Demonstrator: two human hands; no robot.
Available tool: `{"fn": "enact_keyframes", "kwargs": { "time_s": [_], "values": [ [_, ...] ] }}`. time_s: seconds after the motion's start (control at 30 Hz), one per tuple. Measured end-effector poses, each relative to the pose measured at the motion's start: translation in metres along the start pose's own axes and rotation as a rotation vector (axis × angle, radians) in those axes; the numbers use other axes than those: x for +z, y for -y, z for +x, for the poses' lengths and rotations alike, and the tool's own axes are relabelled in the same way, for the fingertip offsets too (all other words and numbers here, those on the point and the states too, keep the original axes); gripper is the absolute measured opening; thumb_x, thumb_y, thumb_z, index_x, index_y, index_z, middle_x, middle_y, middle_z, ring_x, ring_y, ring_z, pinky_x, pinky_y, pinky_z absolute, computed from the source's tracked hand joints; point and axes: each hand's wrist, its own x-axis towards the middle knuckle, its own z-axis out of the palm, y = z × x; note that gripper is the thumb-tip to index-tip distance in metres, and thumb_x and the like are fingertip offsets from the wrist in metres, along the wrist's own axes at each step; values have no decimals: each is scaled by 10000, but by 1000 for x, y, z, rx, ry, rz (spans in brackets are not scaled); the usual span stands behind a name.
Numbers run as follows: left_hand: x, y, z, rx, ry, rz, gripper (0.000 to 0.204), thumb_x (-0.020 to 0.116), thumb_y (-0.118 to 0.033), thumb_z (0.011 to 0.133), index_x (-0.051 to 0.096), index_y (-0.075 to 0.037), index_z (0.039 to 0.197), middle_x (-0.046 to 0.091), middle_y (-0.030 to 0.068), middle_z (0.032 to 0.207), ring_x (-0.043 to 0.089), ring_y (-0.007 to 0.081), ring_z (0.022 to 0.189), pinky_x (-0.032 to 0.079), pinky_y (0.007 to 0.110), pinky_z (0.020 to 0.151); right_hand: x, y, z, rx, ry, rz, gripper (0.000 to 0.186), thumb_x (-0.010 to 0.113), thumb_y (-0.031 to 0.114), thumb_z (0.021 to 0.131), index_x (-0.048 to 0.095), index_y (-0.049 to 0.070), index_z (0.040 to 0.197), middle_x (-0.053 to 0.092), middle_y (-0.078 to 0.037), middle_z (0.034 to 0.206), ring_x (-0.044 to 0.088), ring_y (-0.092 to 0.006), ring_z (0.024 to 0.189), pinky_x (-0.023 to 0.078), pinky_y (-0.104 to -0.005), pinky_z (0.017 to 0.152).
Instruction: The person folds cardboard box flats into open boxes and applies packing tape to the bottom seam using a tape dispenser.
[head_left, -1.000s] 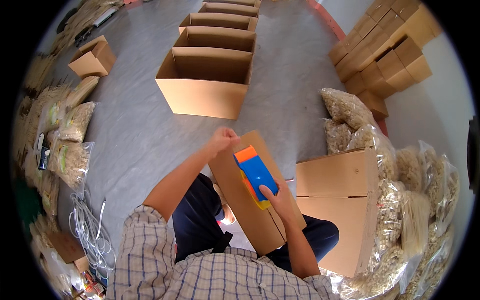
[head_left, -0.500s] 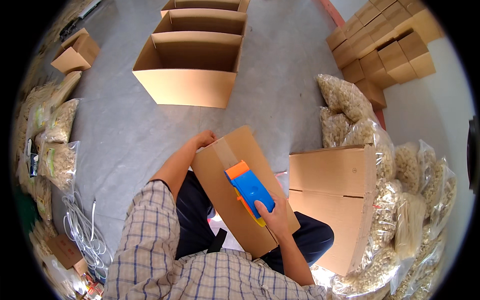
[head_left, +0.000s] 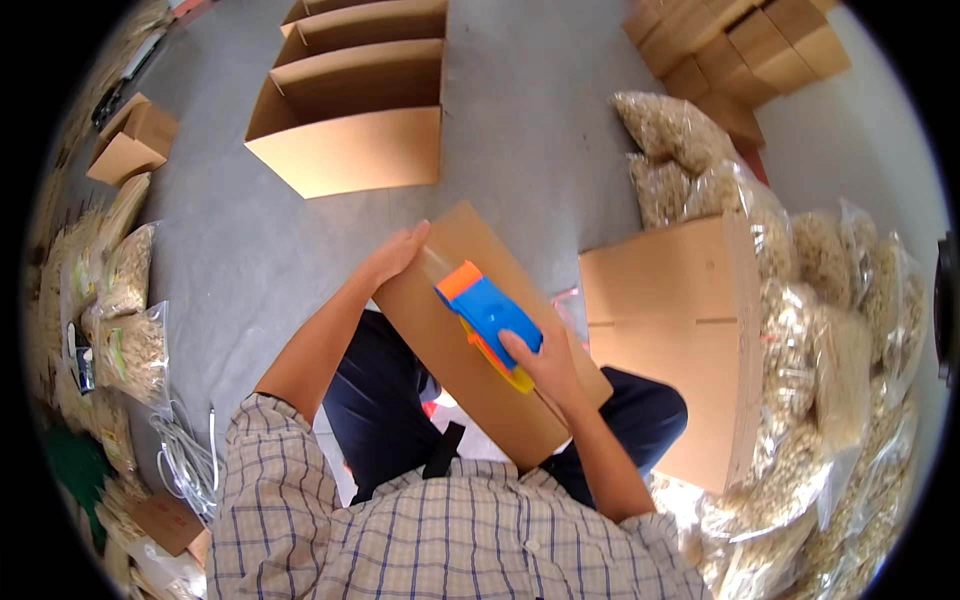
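Observation:
A long cardboard box [head_left: 490,415] lies tilted across my lap between my knees. My right hand [head_left: 540,360] grips a blue tape dispenser [head_left: 490,312] with an orange end and yellow part, pressed on the box's face. A strip of tape [head_left: 436,262] runs from the dispenser toward the box's far end. At that end, my left hand [head_left: 398,250] is closed on the edge of the box, its fingertips partly hidden. Flattened cardboard sheets [head_left: 660,370] stand just right of my right knee.
Open boxes [head_left: 370,150] stand in a row ahead on the grey floor [head_left: 520,130]. A small box [head_left: 130,150] sits at left above bagged material [head_left: 135,360] and coiled white cable [head_left: 185,465]. Bags of pale material [head_left: 670,140] and stacked boxes [head_left: 780,55] line the right wall.
My right hand moved the dispenser down the box, lengthening the visible tape. My left hand shifted left and closed round the edge. The view shifted, with the front boxes now higher in frame.

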Motion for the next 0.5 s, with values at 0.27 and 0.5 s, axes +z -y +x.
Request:
{"fn": "enact_keyframes", "kwargs": {
  "time_s": [0.27,0.5],
  "values": [
    [-2,-8,-9,243,-129,212,658,255,-475,897,594,79,793,556,305,800,520,458,837,412,436,756,-52,-19,-93,24,-51,-34,341,630,246,783,579,-2,1012,607,-63,795,551,-105,701,451,-258,661],
    [-8,-37,-15,117,-75,465,590,262,-441,906,598,44,892,563,277,881,517,426,899,395,434,808,-88,-47,-188,457,-62,-169,335,666,283,705,622,-10,862,593,-73,619,552,-114,553,455,-260,548]
  ]
}}
